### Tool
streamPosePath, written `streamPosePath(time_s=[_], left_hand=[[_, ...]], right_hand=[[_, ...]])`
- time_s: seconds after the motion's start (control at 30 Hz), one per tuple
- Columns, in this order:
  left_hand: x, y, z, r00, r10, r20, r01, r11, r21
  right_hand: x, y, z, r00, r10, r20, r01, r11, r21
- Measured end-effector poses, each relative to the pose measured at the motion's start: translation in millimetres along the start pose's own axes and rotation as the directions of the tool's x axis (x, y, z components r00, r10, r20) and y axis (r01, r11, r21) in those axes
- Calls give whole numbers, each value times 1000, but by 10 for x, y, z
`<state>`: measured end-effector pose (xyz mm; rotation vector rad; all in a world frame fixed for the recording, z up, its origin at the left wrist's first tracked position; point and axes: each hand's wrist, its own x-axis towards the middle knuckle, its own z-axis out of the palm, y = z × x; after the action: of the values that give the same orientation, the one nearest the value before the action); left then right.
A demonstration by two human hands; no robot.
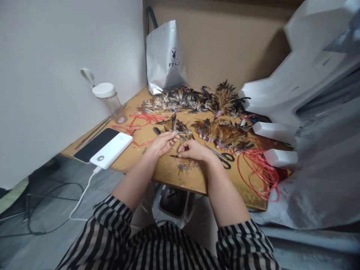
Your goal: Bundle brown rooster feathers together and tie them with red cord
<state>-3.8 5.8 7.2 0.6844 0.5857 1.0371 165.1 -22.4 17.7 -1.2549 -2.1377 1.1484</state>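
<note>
My left hand (pixel 165 143) is closed in a pinch over the front of the table, right beside a small pile of brown and black feathers (pixel 180 129). What its fingertips hold is too small to make out. Close by on the right, my right hand (pixel 192 150) is curled, thumb and fingers together. A small dark feather (pixel 173 156) pokes out at its fingertips. Under that hand lie loose feather scraps (pixel 185 164). Black-handled scissors (pixel 225 158) rest just right of my right wrist, blades partly hidden.
Feather bundles (pixel 222 135) lie to the right, with a longer row (pixel 180 99) behind. Red plastic strips (pixel 260 172) hang at the right edge. On the left are a phone (pixel 94 144), a cabled power bank (pixel 111 150) and a bottle (pixel 108 99). A silver bag (pixel 165 56) stands behind.
</note>
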Motion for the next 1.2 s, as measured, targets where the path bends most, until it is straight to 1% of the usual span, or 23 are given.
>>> streamPosePath(time_s=[0.1,0.17,0.3,0.37,0.43,0.53,0.63,0.73,0.87,0.97,1.03,1.1,1.2], left_hand=[[1,2,-1,1000,-3,15,3,1000,3],[4,2,-5,1000,-7,23,7,1000,6],[8,-6,-17,1000,-13,26,12,1000,22],[8,-12,-22,999,-15,33,14,999,39],[8,-16,-26,999,-19,41,17,999,52],[10,-16,-32,998,-24,55,22,999,45],[11,-11,-32,998,-36,53,34,999,34],[8,-7,-22,998,-52,37,51,999,17],[4,5,-7,998,-59,33,59,998,-4],[8,23,-9,1000,-21,18,21,1000,-19],[13,35,-15,1000,12,2,-12,1000,-27],[14,39,-21,1000,21,-9,-21,999,-25],[5,26,-26,999,-38,7,38,999,6]], right_hand=[[-7,27,-12,999,53,-5,-54,992,-111],[-18,17,-26,996,85,-8,-85,985,-147],[-54,-34,-74,997,75,23,-71,991,-115],[-74,-54,-110,998,63,3,-63,995,-72],[-90,-64,-151,997,53,-64,-56,998,-39],[-99,-64,-207,975,14,-223,-25,998,-50],[-87,-57,-229,919,-27,-394,-12,995,-95],[-63,-63,-213,871,-64,-486,24,996,-87],[-41,-89,-178,839,-112,-533,83,993,-78],[-41,-106,-176,825,-124,-551,89,992,-91],[-47,-115,-182,830,-129,-543,93,991,-93],[-56,-127,-188,839,-134,-527,103,991,-87],[-65,-150,-184,847,-138,-513,114,990,-77]])
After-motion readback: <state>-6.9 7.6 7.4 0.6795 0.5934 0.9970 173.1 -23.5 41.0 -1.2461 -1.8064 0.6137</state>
